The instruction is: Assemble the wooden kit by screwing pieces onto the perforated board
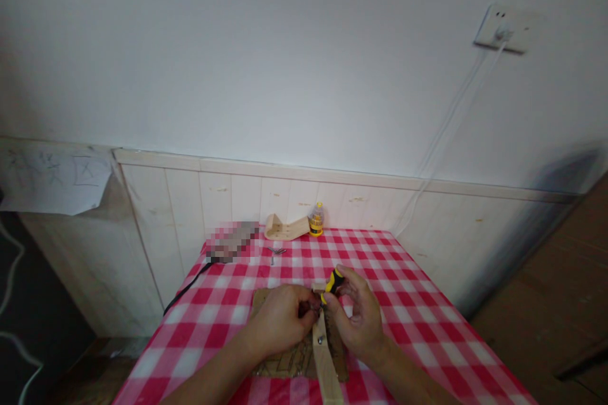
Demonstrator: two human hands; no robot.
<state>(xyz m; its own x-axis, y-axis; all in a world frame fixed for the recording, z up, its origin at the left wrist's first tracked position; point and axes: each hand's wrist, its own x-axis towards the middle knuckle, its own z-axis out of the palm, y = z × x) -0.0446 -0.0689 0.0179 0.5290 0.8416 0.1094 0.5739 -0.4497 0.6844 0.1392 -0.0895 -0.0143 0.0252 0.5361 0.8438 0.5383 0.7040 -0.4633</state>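
Observation:
My right hand (pixel 357 318) is closed around a black and yellow screwdriver (pixel 332 284), its tip pointing down at the top end of a light wooden strip (pixel 325 357). My left hand (pixel 280 318) is pinched shut at that same end of the strip, right beside the screwdriver tip; what its fingers hold is too small to make out. The strip lies on a brown cardboard sheet (pixel 280 364) on the red and white checked tablecloth (pixel 418 323). A screw head shows in the strip just below my hands.
At the table's far edge lie a curved wooden piece (pixel 285 228), a yellow bit holder (pixel 316 220), some loose screws (pixel 275 253) and a blurred-out object with a black cable (pixel 187 288). White wall panelling stands behind; a wall socket (pixel 503 28) with white cable sits upper right.

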